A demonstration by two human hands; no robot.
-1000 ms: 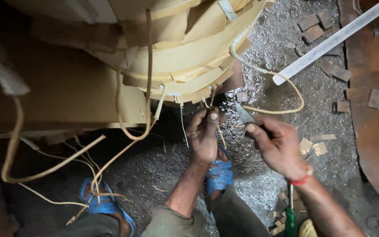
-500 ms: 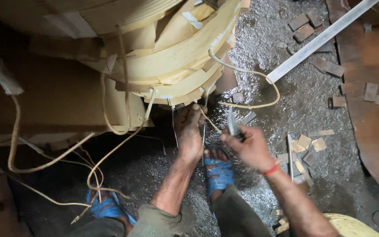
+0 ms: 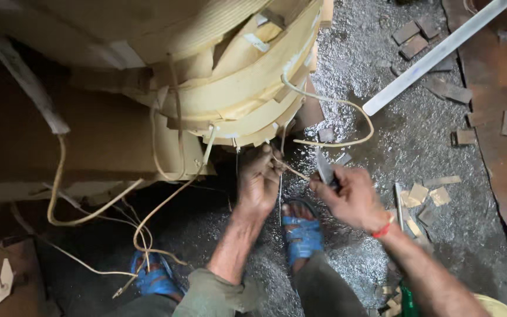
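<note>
Two bare hands work just below a big tape-wrapped coil (image 3: 236, 88) on a floor strewn with metal shavings. Left hand (image 3: 258, 179) is closed, pinching a thin tan strip (image 3: 291, 170) that runs from the coil's near edge toward the right hand (image 3: 350, 196), which is closed around a small flat blade (image 3: 324, 167). Blue sandals (image 3: 301, 235) sit nearer, small wooden blocks (image 3: 421, 194) right.

Small wood blocks (image 3: 413, 39) lie scattered on the gritty grey floor (image 3: 382, 135), with a long white bar (image 3: 435, 56) slanting across it. A rusty plate (image 3: 503, 117) sits at the right. Blue sandals (image 3: 301, 235) rest on the floor below.
</note>
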